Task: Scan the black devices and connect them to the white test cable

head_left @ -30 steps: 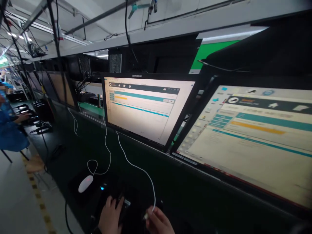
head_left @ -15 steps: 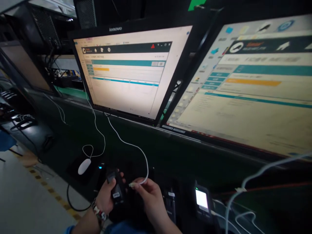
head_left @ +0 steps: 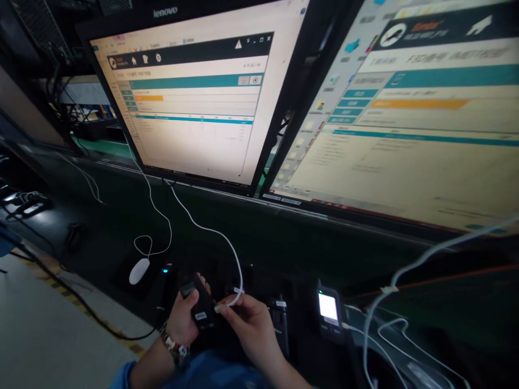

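Note:
A black handheld device [head_left: 199,309] with a small white label lies in my left hand [head_left: 183,319], thumb across its face and fingers round its far side. My right hand [head_left: 253,327] pinches the plug end of a white cable [head_left: 233,246], close to the device's right side. Whether the plug touches the device I cannot tell. To the right of my right hand is another dark device [head_left: 280,324] with a white label. Farther right, a handheld device with a lit white screen [head_left: 328,308] has a white cable at its side.
Two monitors, one on the left [head_left: 190,108] and one on the right [head_left: 405,135], stand behind the dark bench. A white mouse [head_left: 139,271] rests on a black pad at left. A thick white cable [head_left: 381,300] hangs at right. A black cable [head_left: 101,324] loops over the left edge.
The view has shifted, so the monitors sit higher and farther left. My hands keep their grips, and the device and plug appear slightly closer together. The left monitor's red warning triangle is now white.

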`<state>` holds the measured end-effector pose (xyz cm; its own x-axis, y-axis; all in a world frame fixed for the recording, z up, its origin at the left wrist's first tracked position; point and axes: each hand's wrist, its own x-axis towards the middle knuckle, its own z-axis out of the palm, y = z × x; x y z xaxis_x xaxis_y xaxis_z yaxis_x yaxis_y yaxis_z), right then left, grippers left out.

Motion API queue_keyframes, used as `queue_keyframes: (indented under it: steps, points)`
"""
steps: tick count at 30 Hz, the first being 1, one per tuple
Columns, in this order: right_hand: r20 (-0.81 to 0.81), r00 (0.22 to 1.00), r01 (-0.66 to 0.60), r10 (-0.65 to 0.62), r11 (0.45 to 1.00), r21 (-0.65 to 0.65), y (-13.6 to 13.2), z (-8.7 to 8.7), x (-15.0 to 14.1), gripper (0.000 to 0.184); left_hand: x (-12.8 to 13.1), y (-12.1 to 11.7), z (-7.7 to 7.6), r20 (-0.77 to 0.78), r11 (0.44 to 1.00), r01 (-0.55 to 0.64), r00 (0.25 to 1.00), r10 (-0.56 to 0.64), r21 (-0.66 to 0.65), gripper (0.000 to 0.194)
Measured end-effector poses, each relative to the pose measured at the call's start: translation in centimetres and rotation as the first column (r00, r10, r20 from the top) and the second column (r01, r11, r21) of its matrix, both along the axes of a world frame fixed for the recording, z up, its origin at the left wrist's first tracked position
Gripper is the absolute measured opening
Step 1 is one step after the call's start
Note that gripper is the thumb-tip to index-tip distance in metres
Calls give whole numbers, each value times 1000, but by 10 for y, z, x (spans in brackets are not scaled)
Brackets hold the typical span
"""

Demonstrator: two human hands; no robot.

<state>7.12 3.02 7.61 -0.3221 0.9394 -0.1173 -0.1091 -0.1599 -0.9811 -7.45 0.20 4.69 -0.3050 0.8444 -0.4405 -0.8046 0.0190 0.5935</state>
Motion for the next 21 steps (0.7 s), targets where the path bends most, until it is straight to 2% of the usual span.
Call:
queue_keyframes:
  steps: [3, 6, 9, 12, 15, 18, 21]
  points:
    - [-53, 999, 1, -5, 997, -81, 4, -7, -3, 27, 4, 2, 6, -85, 1000, 3, 996, -3, 8, 61]
    - [-122, 992, 25, -42, 990, -136, 8, -14, -6, 29, 6, 5, 7, -189, 999, -14, 982, 7, -38, 64]
    - [-203, 977, 29, -68, 981, -190, 11, -16, -6, 31, 8, 8, 6, -221, 995, -53, 975, 34, -81, 65]
    - [-209, 977, 5, -50, 978, -206, 14, -15, -3, 32, 9, 12, 7, -210, 995, -12, 978, -10, -102, 57]
    - [-107, 992, 52, -70, 985, -164, 17, -15, 1, 30, 10, 16, 11, -207, 995, 7, 978, -28, -104, 51]
    - [12, 997, 79, -79, 995, -57, 18, -18, 3, 25, 10, 21, 13, -230, 997, 20, 972, -37, -74, 47]
    - [72, 997, 20, -27, 996, 90, 17, -19, 5, 20, 8, 26, 13, -220, 999, 31, 975, -36, -28, 48]
